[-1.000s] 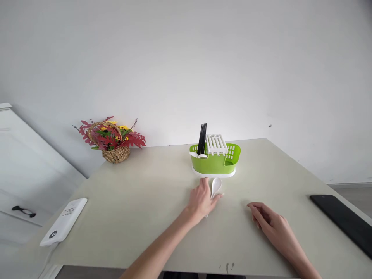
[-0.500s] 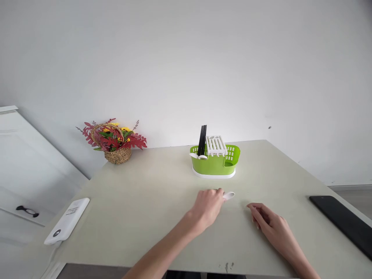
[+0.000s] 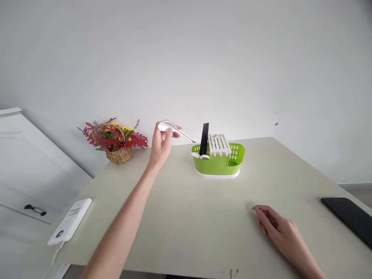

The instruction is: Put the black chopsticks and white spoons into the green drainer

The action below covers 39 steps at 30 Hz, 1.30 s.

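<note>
My left hand [image 3: 162, 143] pinches a white soup spoon [image 3: 166, 125] near its bowl, raised to the left of a green caddy [image 3: 216, 166]. The spoon's handle slants down to the right, its tip close to the caddy's left rim. Black chopsticks [image 3: 204, 139] stand in the caddy's left part, and two white spoons [image 3: 205, 157] show at its front left rim. A white slotted rack [image 3: 220, 144] with small hooks sits across the middle of the caddy. My right hand [image 3: 280, 228] rests on the table, loosely curled, with nothing visible in it.
A wicker basket [image 3: 119, 155] of artificial flowers stands at the back left of the table [image 3: 186, 232]. A white power bank [image 3: 71, 221] with a cable lies at the left edge, and a black phone-like slab [image 3: 348, 217] at the right. A white cabinet [image 3: 31, 166] is beyond the left edge.
My left hand has lifted the spoon from the table in front of the caddy, moving up and left. The spoon's handle now points toward the caddy. My right hand stays resting on the table.
</note>
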Available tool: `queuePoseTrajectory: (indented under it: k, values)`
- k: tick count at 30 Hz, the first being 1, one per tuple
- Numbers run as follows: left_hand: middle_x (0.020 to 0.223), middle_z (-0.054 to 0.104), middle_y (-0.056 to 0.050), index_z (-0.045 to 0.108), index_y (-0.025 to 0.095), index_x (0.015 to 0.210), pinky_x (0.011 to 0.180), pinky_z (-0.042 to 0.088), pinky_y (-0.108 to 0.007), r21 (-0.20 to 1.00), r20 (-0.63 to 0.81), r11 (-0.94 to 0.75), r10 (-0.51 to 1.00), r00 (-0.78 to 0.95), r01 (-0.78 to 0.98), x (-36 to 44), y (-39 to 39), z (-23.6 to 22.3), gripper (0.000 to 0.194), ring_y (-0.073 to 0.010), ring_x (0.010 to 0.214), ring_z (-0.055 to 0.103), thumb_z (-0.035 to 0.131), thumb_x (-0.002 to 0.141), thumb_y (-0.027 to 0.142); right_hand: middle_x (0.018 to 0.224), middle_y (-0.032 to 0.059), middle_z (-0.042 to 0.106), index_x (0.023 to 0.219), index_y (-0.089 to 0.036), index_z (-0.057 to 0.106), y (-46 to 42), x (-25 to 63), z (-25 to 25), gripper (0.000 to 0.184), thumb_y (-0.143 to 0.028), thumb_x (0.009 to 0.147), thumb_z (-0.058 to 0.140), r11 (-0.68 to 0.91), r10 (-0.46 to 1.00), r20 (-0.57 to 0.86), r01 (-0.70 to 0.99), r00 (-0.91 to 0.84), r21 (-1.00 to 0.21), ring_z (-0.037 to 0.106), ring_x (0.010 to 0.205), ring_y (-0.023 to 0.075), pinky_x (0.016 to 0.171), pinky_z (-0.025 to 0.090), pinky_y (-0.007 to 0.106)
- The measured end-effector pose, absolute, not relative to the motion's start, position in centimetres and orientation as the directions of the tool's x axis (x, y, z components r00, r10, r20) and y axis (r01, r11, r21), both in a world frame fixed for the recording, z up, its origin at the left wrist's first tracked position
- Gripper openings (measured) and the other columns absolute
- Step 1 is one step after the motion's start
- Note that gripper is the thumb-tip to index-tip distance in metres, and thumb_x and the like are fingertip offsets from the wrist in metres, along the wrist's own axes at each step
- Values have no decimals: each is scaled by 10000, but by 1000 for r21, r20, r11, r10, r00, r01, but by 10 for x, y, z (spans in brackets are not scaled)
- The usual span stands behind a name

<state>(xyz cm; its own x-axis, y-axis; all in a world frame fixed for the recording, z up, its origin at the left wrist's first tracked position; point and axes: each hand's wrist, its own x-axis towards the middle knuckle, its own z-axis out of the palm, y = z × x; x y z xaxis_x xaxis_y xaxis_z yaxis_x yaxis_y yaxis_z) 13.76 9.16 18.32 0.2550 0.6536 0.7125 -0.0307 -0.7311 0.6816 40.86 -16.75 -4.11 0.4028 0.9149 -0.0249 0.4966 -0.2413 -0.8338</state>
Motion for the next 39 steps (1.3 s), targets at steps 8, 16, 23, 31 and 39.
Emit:
queuePoseTrajectory:
  k: [8, 16, 23, 31, 39]
  values:
    - [1033, 760, -103, 605, 181, 984, 907, 545, -329, 888, 458, -435, 805, 376, -151, 156, 146, 120, 213, -157, 870, 674, 591, 955, 392, 677, -20, 638, 1125, -281, 685, -166, 410, -47, 505, -701, 941, 474, -245, 910, -22, 493, 414, -835, 595, 594, 160, 611, 491, 242]
    - [939, 729, -78, 613, 172, 904, 729, 465, -281, 962, 271, -197, 795, 542, -191, 158, 156, 84, 127, -146, 768, 594, 607, 878, 296, 669, -3, 658, 1134, -286, 697, -164, 418, -56, 481, -682, 924, 523, -220, 923, -3, 523, 384, -823, 616, 557, 172, 564, 517, 243]
    - [1001, 731, -83, 689, 157, 912, 588, 375, -250, 981, 190, -174, 750, 634, -87, 161, 164, 76, 153, -120, 709, 552, 591, 822, 232, 672, -13, 648, 1127, -304, 686, -165, 413, -54, 518, -735, 904, 503, -286, 889, -41, 484, 456, -827, 607, 569, 170, 579, 509, 249]
    - [1177, 716, -91, 646, 179, 1048, 500, 349, -226, 981, 194, -187, 947, 255, -55, 143, 169, 59, 279, -64, 559, 461, 550, 791, 233, 679, -12, 660, 1139, -294, 695, -166, 413, -54, 500, -703, 912, 518, -283, 889, -32, 494, 456, -822, 610, 576, 170, 585, 502, 257]
    - [882, 680, -33, 617, 179, 847, 460, 311, -235, 973, 152, -165, 984, 91, 161, 80, 128, 3, 140, -70, 478, 441, 527, 766, 249, 955, 45, 723, 1212, -281, 649, -154, 402, -49, 479, -649, 962, 471, -226, 887, 84, 585, 454, -779, 653, 660, 177, 634, 547, 291]
